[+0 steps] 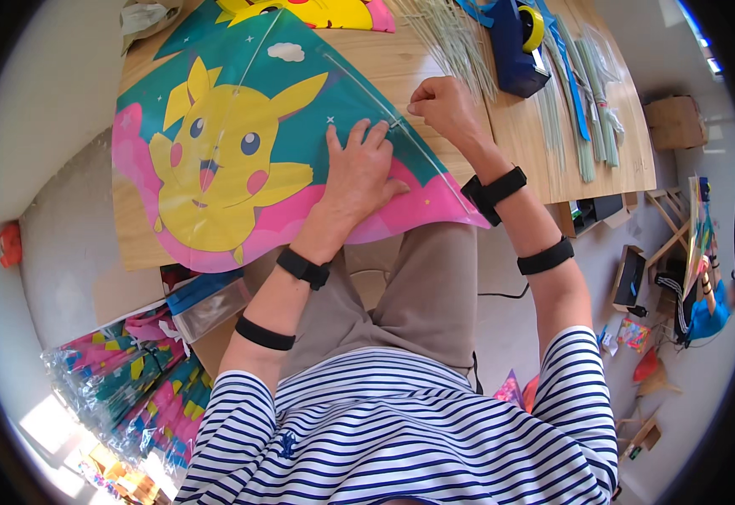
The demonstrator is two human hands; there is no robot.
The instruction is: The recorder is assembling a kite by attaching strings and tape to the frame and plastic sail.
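A kite (287, 181) of thin printed sheet lies on the wooden table, with a yellow cartoon animal over teal and pink. Thin rods run along its middle and its right edge. My left hand (363, 168) rests open and flat on the teal and pink part, fingertips close to the right-edge rod (397, 122). Just beyond that edge, my right hand (447, 105) is raised a little with thumb and fingers pinched together. Whatever the pinch holds, if anything, is too small to make out.
Loose pale rods (447, 42) lie at the table's far side, beside a dark blue tape dispenser (519, 67) with a yellow roll. Bundled rods (591, 101) are farther right. Another kite (317, 13) lies behind. Bagged kites (132, 379) sit low left; another person (708, 311) works far right.
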